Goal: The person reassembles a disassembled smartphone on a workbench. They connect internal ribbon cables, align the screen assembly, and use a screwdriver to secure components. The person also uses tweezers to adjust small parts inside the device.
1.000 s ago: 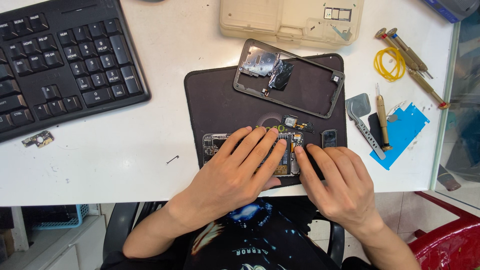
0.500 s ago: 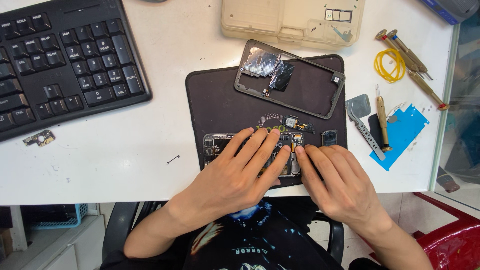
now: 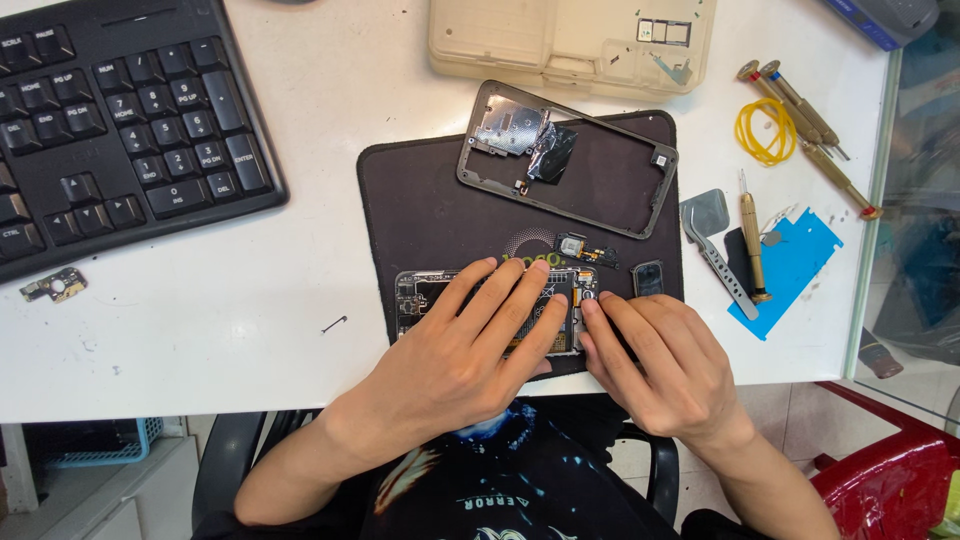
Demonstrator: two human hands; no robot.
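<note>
An opened phone body [image 3: 425,290] with bare circuit parts lies on a dark mat [image 3: 430,215] at the desk's near edge. My left hand [image 3: 470,350] rests flat over its middle, fingers spread across the board. My right hand [image 3: 665,360] presses its fingertips on the phone's right end. A grey phone frame [image 3: 645,205] with a metal shield and black tape lies further back on the mat. Two small loose parts [image 3: 585,248] sit just beyond my fingers.
A black keyboard [image 3: 120,120] fills the left. A beige plastic case [image 3: 570,40] stands at the back. Screwdrivers [image 3: 800,105], a yellow band [image 3: 765,130], a metal pry tool [image 3: 715,245] and a blue sheet [image 3: 800,265] lie to the right. A small board piece [image 3: 52,285] lies left.
Both hands stay on the phone body. The fingers of my left hand have shifted slightly over the board; nothing else has moved.
</note>
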